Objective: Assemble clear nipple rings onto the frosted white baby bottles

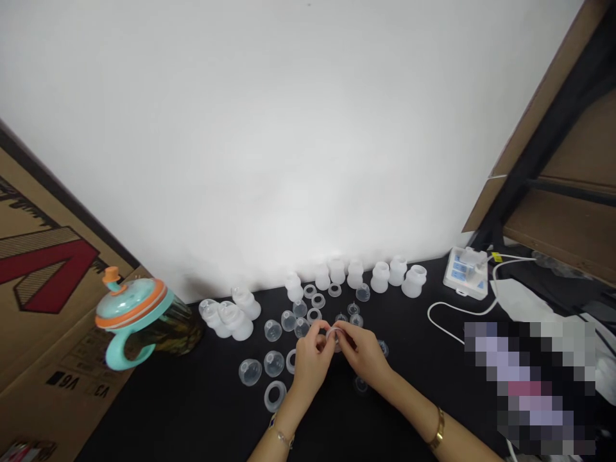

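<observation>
The left hand (312, 359) and right hand (363, 353) meet at the middle of the black table (192, 410), thumbs and forefingers pinched on a small translucent ring-like piece (332, 333); the fingers hide much of its shape.

At far left, a printed cardboard box (58, 308) is cut off by the edge. Beside it, a clear jug (180, 327) with a turquoise handle and orange-rimmed lid holds dark, leafy-looking contents. Next come smooth white bottles (238, 324), some topped with clear domes. Loose clear domes (274, 363) and flat, frosted rings (275, 396) lie left of the hands; more white bottles (380, 277) line the far wall. Right of the hands, small transparent pieces (356, 320) blend into the black. Farther right sit a white power strip (466, 274) and a pixelated, unreadable patch.
</observation>
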`<action>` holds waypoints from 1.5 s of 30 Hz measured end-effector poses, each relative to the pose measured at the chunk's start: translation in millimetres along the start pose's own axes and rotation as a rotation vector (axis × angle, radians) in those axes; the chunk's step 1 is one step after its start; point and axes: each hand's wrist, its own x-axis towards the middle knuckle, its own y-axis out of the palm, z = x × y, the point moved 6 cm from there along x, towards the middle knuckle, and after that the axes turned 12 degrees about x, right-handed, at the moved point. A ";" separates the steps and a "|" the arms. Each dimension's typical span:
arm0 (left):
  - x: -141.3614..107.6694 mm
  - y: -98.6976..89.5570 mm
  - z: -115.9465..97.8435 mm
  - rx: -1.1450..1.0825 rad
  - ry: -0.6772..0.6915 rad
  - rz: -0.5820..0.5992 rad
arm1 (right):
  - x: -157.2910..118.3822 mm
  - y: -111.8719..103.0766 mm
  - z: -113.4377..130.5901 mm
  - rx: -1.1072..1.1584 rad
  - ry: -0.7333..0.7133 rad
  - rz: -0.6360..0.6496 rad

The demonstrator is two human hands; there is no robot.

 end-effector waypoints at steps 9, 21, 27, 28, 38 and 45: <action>1.1 -1.7 -1.5 0.048 0.071 0.020 | -4.5 3.4 5.2 -0.083 -0.075 0.026; -3.1 -3.4 -4.7 0.068 0.012 -0.050 | -2.8 1.0 -0.3 0.025 -0.030 -0.029; -3.5 -3.9 -4.4 0.081 0.035 -0.063 | -2.2 0.6 -0.8 0.051 0.014 -0.040; -3.9 -3.9 -4.4 0.086 0.041 -0.071 | -2.0 0.9 0.7 0.069 0.015 -0.030; -4.9 -2.4 -6.6 0.103 0.073 -0.047 | -1.9 0.8 6.6 0.115 0.013 -0.018; -4.7 -2.0 -8.1 0.098 0.081 -0.013 | -1.8 2.0 2.8 0.121 0.024 0.001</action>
